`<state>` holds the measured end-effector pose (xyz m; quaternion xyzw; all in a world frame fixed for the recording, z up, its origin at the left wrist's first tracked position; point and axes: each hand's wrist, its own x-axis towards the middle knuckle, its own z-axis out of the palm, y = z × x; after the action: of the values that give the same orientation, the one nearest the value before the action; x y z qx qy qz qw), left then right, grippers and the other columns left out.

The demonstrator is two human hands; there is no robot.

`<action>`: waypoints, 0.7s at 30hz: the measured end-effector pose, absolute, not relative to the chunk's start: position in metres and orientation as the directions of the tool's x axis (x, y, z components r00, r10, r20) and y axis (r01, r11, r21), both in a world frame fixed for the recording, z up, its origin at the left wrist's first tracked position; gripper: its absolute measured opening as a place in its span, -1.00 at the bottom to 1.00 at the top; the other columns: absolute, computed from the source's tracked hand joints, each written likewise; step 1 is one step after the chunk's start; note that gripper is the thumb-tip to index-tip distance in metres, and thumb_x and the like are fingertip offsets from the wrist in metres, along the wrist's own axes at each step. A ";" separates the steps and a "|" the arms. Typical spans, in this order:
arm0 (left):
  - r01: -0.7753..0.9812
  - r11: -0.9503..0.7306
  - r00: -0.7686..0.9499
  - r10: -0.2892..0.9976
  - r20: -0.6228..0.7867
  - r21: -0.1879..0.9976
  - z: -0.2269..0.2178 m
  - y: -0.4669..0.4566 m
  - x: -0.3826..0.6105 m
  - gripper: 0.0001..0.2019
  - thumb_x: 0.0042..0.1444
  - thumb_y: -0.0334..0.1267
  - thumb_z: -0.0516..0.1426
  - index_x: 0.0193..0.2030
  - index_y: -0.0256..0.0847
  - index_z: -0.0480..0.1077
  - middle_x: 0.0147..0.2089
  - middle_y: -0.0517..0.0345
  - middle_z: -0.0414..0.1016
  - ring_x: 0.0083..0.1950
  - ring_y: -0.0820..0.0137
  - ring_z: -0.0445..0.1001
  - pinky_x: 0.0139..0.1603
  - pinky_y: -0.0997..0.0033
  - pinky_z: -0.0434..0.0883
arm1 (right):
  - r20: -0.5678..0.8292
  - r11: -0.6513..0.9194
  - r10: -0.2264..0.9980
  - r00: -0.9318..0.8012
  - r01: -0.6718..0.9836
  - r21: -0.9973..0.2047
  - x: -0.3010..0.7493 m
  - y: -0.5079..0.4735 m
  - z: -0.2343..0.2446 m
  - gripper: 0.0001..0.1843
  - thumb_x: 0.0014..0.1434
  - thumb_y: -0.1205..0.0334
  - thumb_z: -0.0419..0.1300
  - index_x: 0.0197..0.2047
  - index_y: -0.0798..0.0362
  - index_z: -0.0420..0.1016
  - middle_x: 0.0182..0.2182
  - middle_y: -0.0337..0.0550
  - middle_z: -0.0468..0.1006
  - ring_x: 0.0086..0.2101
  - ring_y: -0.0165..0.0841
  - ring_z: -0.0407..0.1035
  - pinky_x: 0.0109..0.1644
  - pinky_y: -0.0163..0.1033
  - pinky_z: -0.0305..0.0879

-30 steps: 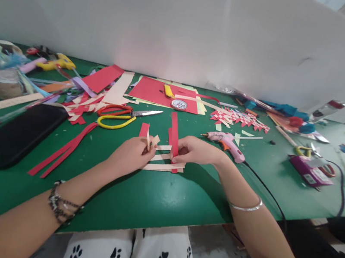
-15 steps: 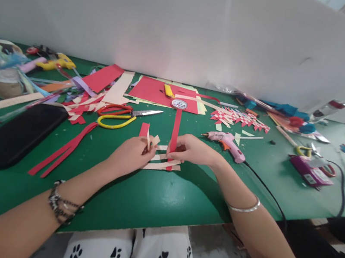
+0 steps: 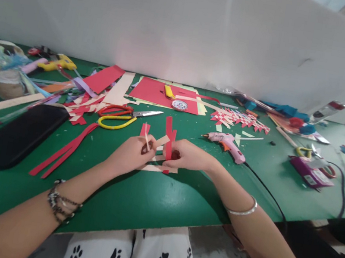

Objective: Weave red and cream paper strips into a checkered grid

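Left hand (image 3: 132, 151): fingers curled, grip pinching a narrow cream paper strip (image 3: 162, 141) whose free end sticks up toward the right hand; another thin cream end stands up just beside it. Right hand (image 3: 188, 154): grip closed, thumb and fingers on a long flat red paper strip (image 3: 168, 132). Key relation: this red strip lies at the left side of the right grip, right of the left grip, so the right hand is nearer; long axis runs away from the person, far end tilting slightly left. The flat cream paper strips (image 3: 157, 168) run crosswise to it, left to right, between and below both grips on the green desk (image 3: 164, 202). A second red paper strip (image 3: 174, 134) shows just behind the held one; whether they touch is hard to tell. A short red paper end (image 3: 145, 129) pokes out beyond the left grip. Scissors with red and yellow handles (image 3: 117, 124) lie beyond and left of the left grip; pink glue gun (image 3: 225, 142) beyond and right of the right grip.
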<state>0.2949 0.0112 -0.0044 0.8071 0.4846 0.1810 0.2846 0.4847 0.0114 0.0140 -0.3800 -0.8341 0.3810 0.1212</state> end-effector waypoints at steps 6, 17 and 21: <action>0.575 -0.476 0.564 0.820 0.099 0.666 -0.016 0.019 0.289 -0.73 0.03 -0.06 0.05 -0.50 -0.22 0.21 -0.47 0.26 0.25 -0.49 0.48 0.23 -0.48 0.51 0.16 | -0.029 0.534 0.706 -0.708 0.558 -0.635 0.478 0.013 0.004 -0.78 -0.04 0.40 0.10 -0.57 0.08 0.09 -0.66 -0.42 0.09 -0.59 -0.57 -0.04 -0.50 -0.40 -0.13; 0.386 -0.556 0.646 0.732 0.214 0.736 -0.015 0.021 0.284 -0.71 0.09 -0.02 0.04 -0.42 -0.24 0.32 -0.22 0.11 0.28 -0.28 0.42 0.31 -0.27 0.44 0.31 | -0.038 0.605 0.704 -0.709 0.628 -0.489 0.479 0.015 0.003 -0.70 -0.03 0.37 0.11 -0.58 0.06 -0.01 -0.65 -0.40 0.07 -0.59 -0.56 -0.07 -0.48 -0.37 -0.20; 0.403 -0.482 0.672 0.732 0.106 0.778 -0.012 0.022 0.283 -0.73 0.10 -0.06 0.02 -0.36 -0.25 0.31 -0.32 0.15 0.35 -0.36 0.45 0.32 -0.37 0.49 0.28 | -0.050 0.602 0.709 -0.703 0.641 -0.477 0.479 0.015 0.003 -0.71 -0.02 0.37 0.12 -0.58 0.07 0.02 -0.65 -0.39 0.09 -0.59 -0.56 -0.04 -0.48 -0.38 -0.18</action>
<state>0.2826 0.0219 -0.0124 0.8327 0.3408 0.2183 0.3780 0.4786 0.0155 0.0033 -0.3784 -0.8920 0.2364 0.0724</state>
